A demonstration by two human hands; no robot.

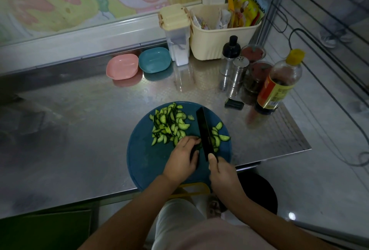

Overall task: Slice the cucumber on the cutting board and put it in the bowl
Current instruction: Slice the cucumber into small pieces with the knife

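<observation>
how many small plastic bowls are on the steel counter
2. A pink rounded-square plastic bowl sits at the back edge of the steel counter, and a teal plastic bowl sits just right of it. More could be hidden behind the cream basket.

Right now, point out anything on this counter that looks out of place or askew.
The cutting board hangs slightly over the front edge of the counter. A small black piece lies loose beside the sauce bottle.

Half-moon cucumber slices (169,123) heap at 11 o'clock on the round blue cutting board (147,161), fewer at 2 o'clock, the cucumber stub (198,146) at centre; pink bowl (122,66) and teal bowl (154,60) sit beyond at 11 o'clock.
</observation>
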